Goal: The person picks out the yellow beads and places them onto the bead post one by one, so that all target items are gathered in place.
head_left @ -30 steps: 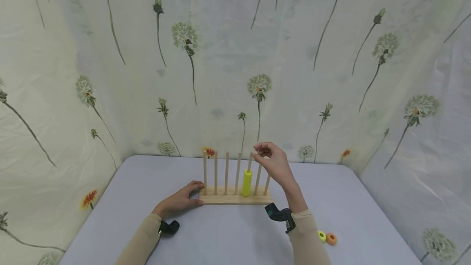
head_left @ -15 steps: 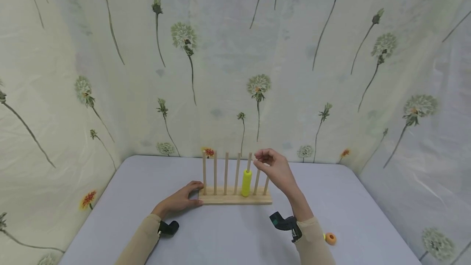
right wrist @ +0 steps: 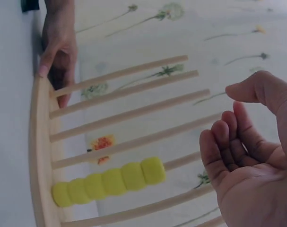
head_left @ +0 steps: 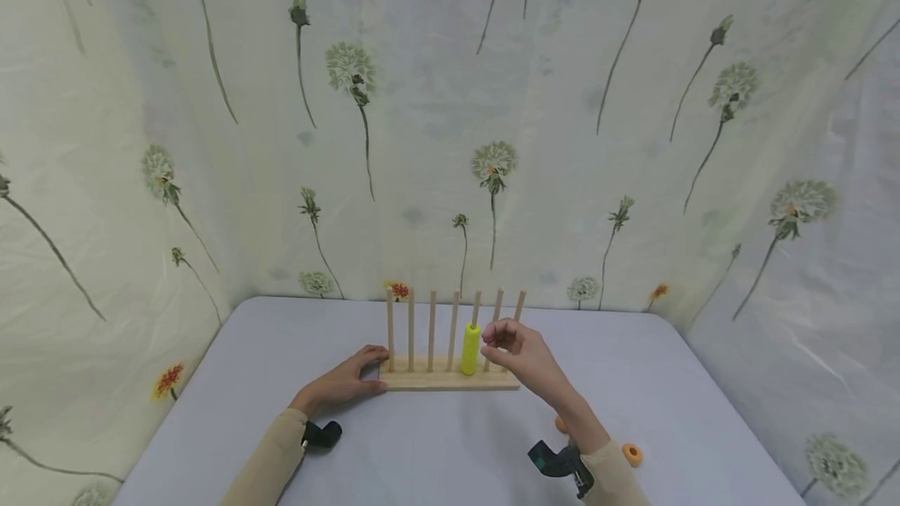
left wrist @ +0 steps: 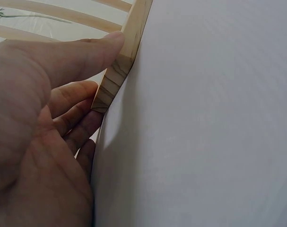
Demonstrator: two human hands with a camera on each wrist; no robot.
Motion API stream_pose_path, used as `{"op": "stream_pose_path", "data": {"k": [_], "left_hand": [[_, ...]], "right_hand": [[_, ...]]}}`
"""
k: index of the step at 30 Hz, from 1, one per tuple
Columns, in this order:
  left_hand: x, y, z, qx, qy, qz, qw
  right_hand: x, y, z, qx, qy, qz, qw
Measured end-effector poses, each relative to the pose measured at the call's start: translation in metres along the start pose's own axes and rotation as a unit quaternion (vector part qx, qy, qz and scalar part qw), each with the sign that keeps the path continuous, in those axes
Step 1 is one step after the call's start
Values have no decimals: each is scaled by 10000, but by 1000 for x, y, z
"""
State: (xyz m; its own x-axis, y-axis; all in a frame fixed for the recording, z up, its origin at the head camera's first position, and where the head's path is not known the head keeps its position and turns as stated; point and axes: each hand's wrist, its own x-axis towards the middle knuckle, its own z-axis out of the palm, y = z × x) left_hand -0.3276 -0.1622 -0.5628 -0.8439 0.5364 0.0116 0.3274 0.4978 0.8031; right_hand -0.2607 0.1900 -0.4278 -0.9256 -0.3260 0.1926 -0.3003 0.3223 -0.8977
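Observation:
A wooden peg stand with a row of upright pegs rests on the white table. Several yellow beads are stacked on one peg right of the middle; the right wrist view shows these yellow beads touching one another. My left hand grips the stand's left end, thumb on the front edge and fingers behind, as the left wrist view of the left hand confirms. My right hand hovers just right of the beads, before the rightmost pegs. In the right wrist view this right hand holds nothing, its fingers loosely curled.
A loose orange bead lies on the table right of my right sleeve. Another orange bead is partly hidden behind the right forearm. A flower-printed curtain hangs behind and along both sides of the table.
My right hand has come down from the peg tops to bead height, its forearm shifting right. The sleeve now covers the loose yellow bead. The left hand has stayed put.

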Motion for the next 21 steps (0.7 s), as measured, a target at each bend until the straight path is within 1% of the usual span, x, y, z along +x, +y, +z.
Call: {"op": "stream_pose_path", "data": {"k": [2, 7, 10, 14, 18, 21], "left_hand": [[0, 0, 0, -22, 6, -16, 10000], [1, 0, 1, -11, -19, -54, 10000], [0, 0, 1, 6, -25, -47, 10000], [-1, 2, 0, -36, -20, 39, 10000], [-3, 5, -1, -20, -39, 85, 10000], [-3, 5, -2, 25, -79, 58, 9999]], "right_hand": [[-5, 6, 1, 104, -183, -2, 9998], [-21, 20, 0, 140, -506, 37, 9986], [-30, 27, -3, 196, -752, -45, 9970], [-42, 37, -9, 280, -1077, -216, 9935], [-53, 45, -15, 374, -1399, -148, 9893], [-61, 49, -21, 375, -1580, -79, 9867]]}}
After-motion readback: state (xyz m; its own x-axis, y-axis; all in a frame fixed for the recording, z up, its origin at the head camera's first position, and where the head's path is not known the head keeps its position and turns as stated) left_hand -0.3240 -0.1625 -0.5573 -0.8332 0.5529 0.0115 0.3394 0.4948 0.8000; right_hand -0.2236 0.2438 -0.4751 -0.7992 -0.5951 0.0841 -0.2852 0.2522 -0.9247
